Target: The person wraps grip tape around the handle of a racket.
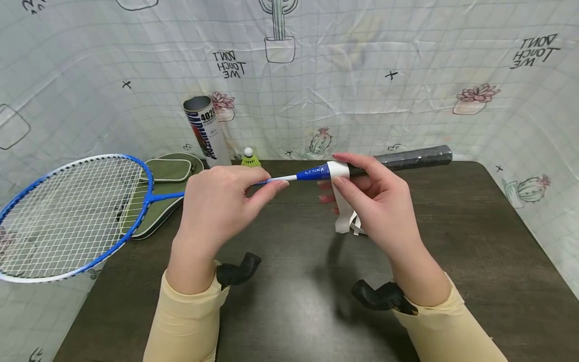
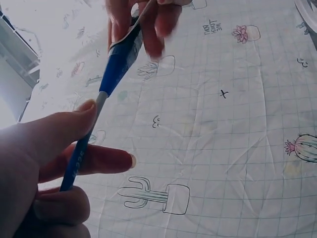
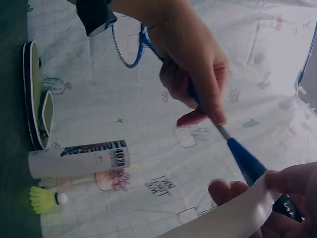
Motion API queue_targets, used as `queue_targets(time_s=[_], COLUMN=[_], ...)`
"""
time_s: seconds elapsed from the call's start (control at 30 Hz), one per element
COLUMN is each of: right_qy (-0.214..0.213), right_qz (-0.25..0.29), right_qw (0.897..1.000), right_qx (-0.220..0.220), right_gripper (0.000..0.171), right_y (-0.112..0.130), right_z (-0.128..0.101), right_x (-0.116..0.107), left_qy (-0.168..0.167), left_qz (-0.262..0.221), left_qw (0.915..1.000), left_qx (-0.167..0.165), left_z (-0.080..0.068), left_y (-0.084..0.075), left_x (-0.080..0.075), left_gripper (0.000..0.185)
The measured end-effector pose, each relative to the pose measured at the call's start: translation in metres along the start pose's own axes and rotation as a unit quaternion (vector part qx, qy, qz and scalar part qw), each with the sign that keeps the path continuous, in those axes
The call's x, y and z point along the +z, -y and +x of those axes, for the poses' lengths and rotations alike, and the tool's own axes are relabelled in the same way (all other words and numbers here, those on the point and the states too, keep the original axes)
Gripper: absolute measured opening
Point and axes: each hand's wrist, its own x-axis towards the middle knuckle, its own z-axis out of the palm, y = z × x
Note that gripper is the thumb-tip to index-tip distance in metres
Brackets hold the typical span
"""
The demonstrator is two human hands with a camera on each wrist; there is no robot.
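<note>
Here we have the badminton racket (image 1: 148, 197), held crosswise above the counter (image 1: 289, 311), strings (image 1: 74, 216) out to the left. Our left hand (image 1: 217, 206) curls thumb and fingers round the slim shaft (image 1: 286, 178), steadying it, we'd judge, so the racket doesn't roll. Our right hand (image 1: 384, 198) pinches a white strip (image 1: 342, 213) where the blue cone (image 1: 313, 173) meets the dark handle (image 1: 413, 158), seemingly to keep that band snug while its loose end hangs down. And look at the textures: limp, pale strip; smooth, tapering cone; glossy highlights along the handle; strings woven in a fine grid. Further back we spot a rounded green case (image 1: 173, 170) with pale piping, a printed tube (image 1: 217, 148) standing upright, and near it a yellow shuttlecock (image 1: 250, 160), its round white tip up.
</note>
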Motion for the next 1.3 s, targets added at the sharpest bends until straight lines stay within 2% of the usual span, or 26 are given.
queue_targets(time_s=[0.27,0.4,0.57,0.67,0.77,0.87,0.93,0.97,1.07,1.17,1.3], right_qy=[-0.020,-0.014,-0.046,-0.057,-0.054,-0.056,-0.066,-0.073,-0.093,-0.106,-0.098], right_qz=[0.051,0.068,0.071,0.120,0.184,0.203,0.197,0.190,0.190,0.219,0.240], right_qw=[0.996,0.995,0.994,0.989,0.979,0.974,0.975,0.976,0.976,0.968,0.963], right_qx=[-0.065,-0.077,-0.074,-0.066,-0.069,-0.081,-0.079,-0.075,-0.058,-0.063,-0.078], right_gripper=[0.033,0.031,0.026,0.027,0.029,0.024,0.020,0.018,0.014,0.012,0.013], right_y=[-0.011,-0.012,-0.014,-0.015,-0.015,-0.015,-0.015,-0.015,-0.013,-0.010,-0.006], right_z=[0.008,0.009,0.007,0.006,0.005,0.004,0.003,0.001,-0.003,-0.005,-0.006], right_x=[0.005,0.007,0.007,0.007,0.008,0.009,0.011,0.011,0.013,0.014,0.015], left_qy=[-0.001,-0.005,-0.003,-0.001,0.005,0.019,0.027,0.028,0.013,-0.013,-0.012], left_qz=[0.004,0.010,0.006,0.009,0.003,-0.024,-0.041,-0.045,-0.038,-0.039,-0.067], left_qw=[1.0000,0.9999,0.9997,0.9995,0.9993,0.9988,0.9978,0.9974,0.9966,0.9951,0.9921], left_qx=[0.008,0.012,0.023,0.032,0.036,0.037,0.045,0.049,0.071,0.090,0.105], left_z=[0.001,0.001,0.001,0.002,0.002,0.001,0.001,0.001,0.003,0.006,0.012], left_y=[0.002,0.003,0.003,0.002,0.001,0.000,-0.005,-0.008,-0.022,-0.037,-0.050], left_x=[-0.004,-0.006,-0.005,-0.004,-0.003,-0.004,-0.004,-0.004,-0.001,0.002,0.004], left_gripper=[0.035,0.038,0.037,0.036,0.032,0.019,0.009,0.010,0.027,0.043,0.045])
